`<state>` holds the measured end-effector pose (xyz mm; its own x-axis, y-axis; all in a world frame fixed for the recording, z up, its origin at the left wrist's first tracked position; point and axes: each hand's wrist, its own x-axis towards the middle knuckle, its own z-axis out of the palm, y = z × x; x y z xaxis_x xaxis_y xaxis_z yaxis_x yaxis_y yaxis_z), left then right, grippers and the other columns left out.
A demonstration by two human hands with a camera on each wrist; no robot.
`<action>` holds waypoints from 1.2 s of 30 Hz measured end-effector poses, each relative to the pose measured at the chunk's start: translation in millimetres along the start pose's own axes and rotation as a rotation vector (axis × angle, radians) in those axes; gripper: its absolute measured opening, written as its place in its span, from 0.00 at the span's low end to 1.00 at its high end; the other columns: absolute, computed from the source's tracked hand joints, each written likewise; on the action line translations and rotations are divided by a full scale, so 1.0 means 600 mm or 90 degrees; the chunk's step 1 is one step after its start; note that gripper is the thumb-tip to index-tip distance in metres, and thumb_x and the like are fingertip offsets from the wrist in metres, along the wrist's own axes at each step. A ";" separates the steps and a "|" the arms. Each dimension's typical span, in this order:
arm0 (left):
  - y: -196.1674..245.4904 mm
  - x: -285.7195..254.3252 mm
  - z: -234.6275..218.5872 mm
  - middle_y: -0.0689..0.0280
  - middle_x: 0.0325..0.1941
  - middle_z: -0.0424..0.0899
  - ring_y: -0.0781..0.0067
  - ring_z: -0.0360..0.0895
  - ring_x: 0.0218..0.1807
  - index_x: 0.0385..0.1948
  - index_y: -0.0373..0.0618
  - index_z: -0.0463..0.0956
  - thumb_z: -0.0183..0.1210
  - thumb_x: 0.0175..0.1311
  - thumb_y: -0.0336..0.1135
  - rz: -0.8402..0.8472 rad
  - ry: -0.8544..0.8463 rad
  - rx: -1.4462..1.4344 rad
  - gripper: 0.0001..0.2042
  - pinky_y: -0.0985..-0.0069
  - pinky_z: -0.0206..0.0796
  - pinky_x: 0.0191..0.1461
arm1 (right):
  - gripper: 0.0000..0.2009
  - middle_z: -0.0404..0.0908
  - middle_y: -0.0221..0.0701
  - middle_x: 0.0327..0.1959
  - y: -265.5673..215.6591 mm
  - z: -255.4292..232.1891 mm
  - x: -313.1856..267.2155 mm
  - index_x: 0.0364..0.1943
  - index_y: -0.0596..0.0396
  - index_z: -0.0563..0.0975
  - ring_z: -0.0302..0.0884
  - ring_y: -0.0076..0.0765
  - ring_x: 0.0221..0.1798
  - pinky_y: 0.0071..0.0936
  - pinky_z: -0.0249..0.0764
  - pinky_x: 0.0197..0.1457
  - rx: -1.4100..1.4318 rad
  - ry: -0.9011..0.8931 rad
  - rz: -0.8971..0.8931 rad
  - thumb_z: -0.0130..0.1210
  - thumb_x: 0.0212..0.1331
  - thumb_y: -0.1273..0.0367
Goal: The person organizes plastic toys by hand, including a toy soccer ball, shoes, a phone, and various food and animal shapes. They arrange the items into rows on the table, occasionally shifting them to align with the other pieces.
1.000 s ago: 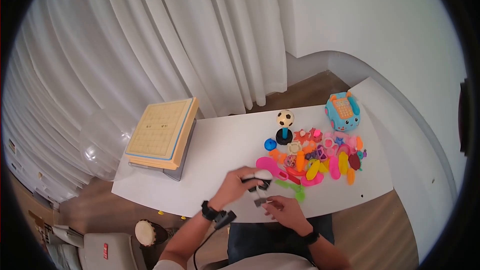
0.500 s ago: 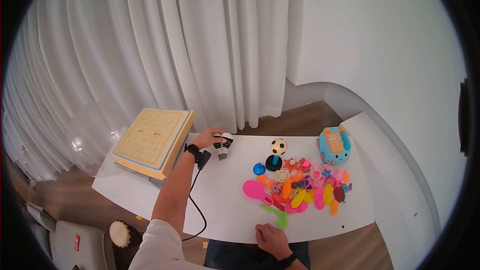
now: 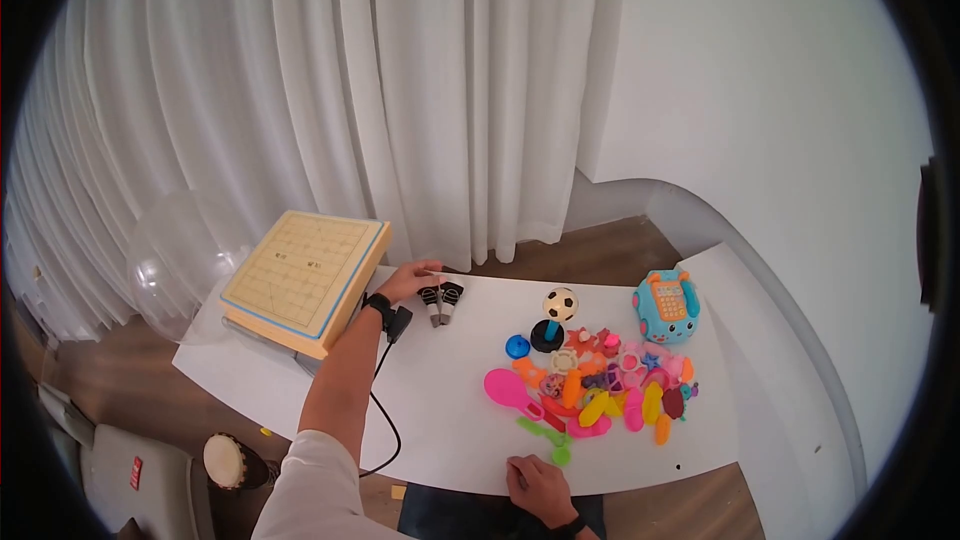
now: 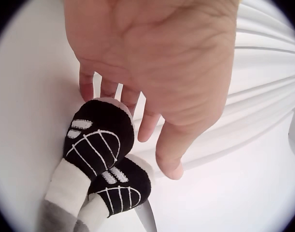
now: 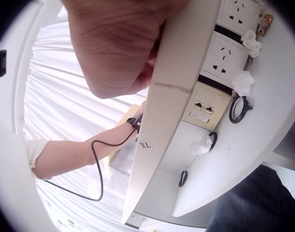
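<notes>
Two small black-and-white knitted booties (image 3: pixel 451 301) with grey ends lie side by side near the table's back edge, right of the board box. My left hand (image 3: pixel 408 282) is just beside them, holding nothing. From the left wrist, the hand (image 4: pixel 157 63) has its fingers extended behind the front bootie (image 4: pixel 100 137), the thumb apart; whether a finger touches it I cannot tell. The other bootie (image 4: pixel 125 186) lies partly beneath. My right hand (image 3: pixel 540 490) rests at the front table edge, fingers loosely curled and empty; the right wrist view shows its underside (image 5: pixel 118 43) by the edge.
A board box (image 3: pixel 305 275) leans on a stand at the left. Colourful plastic toys (image 3: pixel 600 390), a football on a black base (image 3: pixel 547 336) and a blue toy phone (image 3: pixel 666 306) are at the right. A black cable (image 3: pixel 392 427) trails from my left wrist.
The booties went from in front of me to the back left of the table in my left hand, which has now let go. My right hand released them and came to the front edge.
</notes>
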<state>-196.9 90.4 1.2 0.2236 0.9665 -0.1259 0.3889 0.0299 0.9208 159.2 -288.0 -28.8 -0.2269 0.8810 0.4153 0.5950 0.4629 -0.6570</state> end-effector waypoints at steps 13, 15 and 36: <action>-0.037 -0.078 0.053 0.48 0.63 0.84 0.52 0.81 0.65 0.65 0.34 0.77 0.65 0.75 0.56 0.121 0.380 0.024 0.31 0.61 0.72 0.69 | 0.04 0.85 0.39 0.32 0.000 0.000 0.000 0.41 0.56 0.83 0.85 0.50 0.31 0.39 0.83 0.35 0.006 0.000 -0.003 0.64 0.66 0.73; -0.042 -0.125 0.079 0.47 0.60 0.84 0.51 0.83 0.60 0.62 0.35 0.78 0.66 0.75 0.52 0.164 0.398 0.107 0.27 0.61 0.75 0.65 | 0.04 0.85 0.39 0.32 0.000 -0.002 0.002 0.41 0.57 0.83 0.85 0.50 0.31 0.39 0.82 0.36 0.022 -0.002 0.001 0.64 0.65 0.73; -0.035 -0.495 0.217 0.50 0.81 0.66 0.48 0.57 0.86 0.71 0.37 0.70 0.57 0.78 0.60 0.283 0.129 0.431 0.35 0.51 0.47 0.88 | 0.43 0.76 0.48 0.67 0.101 -0.102 0.405 0.74 0.55 0.68 0.75 0.56 0.72 0.46 0.80 0.67 -0.048 0.176 -0.074 0.77 0.50 0.75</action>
<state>-155.0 -230.7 -29.0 0.3431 0.8809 0.3262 0.7698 -0.4626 0.4397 187.2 -51.7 70.9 -0.0842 0.7579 0.6470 0.6357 0.5408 -0.5508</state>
